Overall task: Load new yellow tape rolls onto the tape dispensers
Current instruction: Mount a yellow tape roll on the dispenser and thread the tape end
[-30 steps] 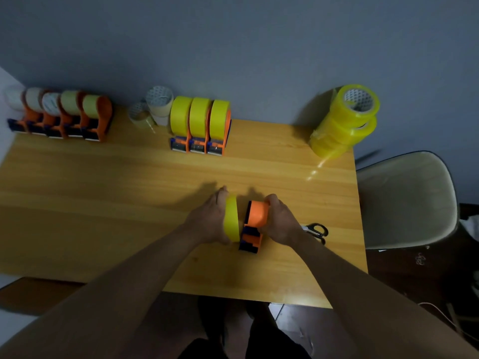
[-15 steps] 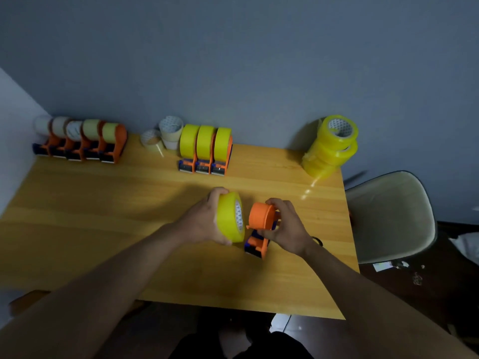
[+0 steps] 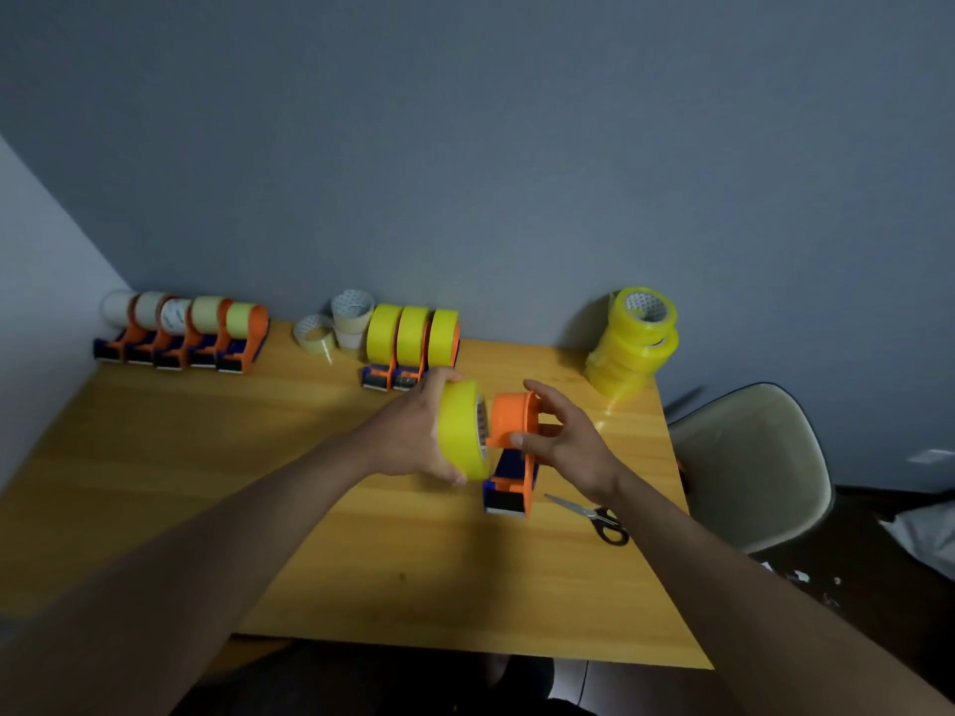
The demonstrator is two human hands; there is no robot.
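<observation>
- Left hand point(image 3: 413, 436) grips the yellow roll point(image 3: 461, 430) edge-on, core facing 3 o'clock toward the hub.
- Right hand point(image 3: 566, 441) clasps the orange dispenser point(image 3: 511, 447) steady on the desk point(image 3: 206, 483).

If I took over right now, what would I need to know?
Left hand: grips a yellow tape roll, held up beside the hub.
Right hand: steadies the orange dispenser, its base on the table.
Done: three loaded dispensers at the back.
Left: this roll is not yet on its hub. Five dispensers at the back left hold pale rolls. New rolls are stacked at the back right.
</observation>
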